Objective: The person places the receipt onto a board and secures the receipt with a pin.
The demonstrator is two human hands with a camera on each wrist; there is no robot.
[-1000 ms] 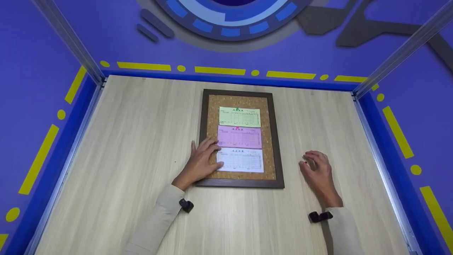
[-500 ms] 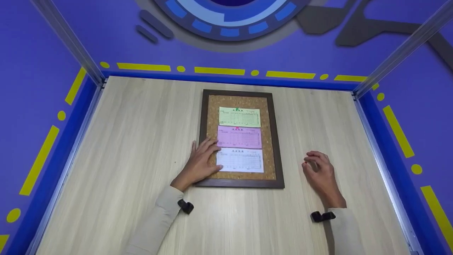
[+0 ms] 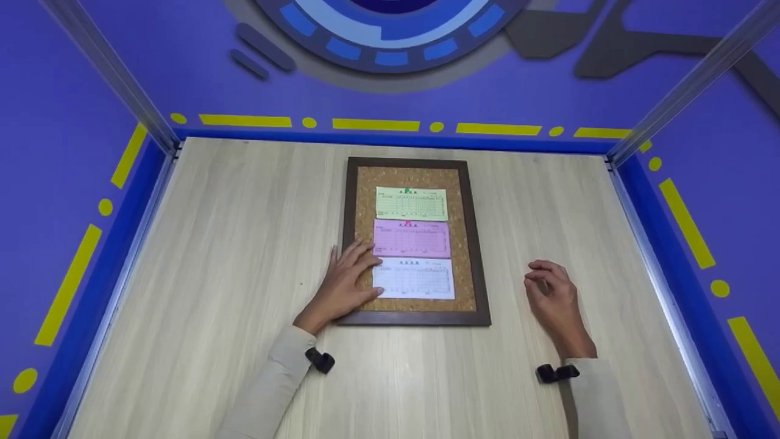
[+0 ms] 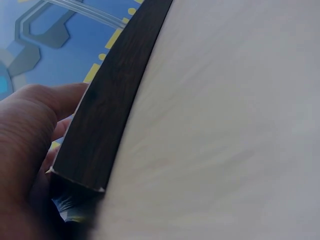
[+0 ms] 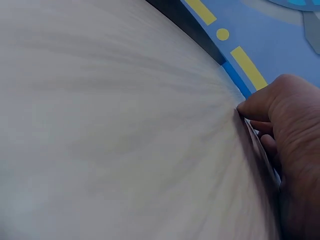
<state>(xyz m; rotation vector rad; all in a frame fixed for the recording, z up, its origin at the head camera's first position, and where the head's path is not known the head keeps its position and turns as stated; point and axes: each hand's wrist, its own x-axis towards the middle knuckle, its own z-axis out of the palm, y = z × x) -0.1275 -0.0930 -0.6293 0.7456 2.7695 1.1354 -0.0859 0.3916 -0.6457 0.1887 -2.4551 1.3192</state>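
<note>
A cork board [image 3: 468,256] in a dark brown frame lies on the table. On it sit a green slip [image 3: 411,204] and a pink slip [image 3: 412,239], each with a small push pin at its top, and a white slip [image 3: 417,281] below. My left hand [image 3: 344,280] rests on the board's lower left, fingertips and thumb touching the slips' left edges. In the left wrist view the thumb crosses the frame [image 4: 107,95]. Right of the board, my right hand [image 3: 553,299] pinches what seems a small red push pin, now hidden by the fingertips.
The pale wooden table [image 3: 244,244] extends around the board. Blue walls [image 3: 396,103] with yellow marks enclose it at the back and sides. Metal posts [image 3: 137,91] stand at the back corners. A small dark speck lies left of the left hand.
My right hand has moved slightly right; the red speck seen earlier at its fingertips no longer shows. The left thumb has slid slightly down the white slip. The head view has tilted a little.
</note>
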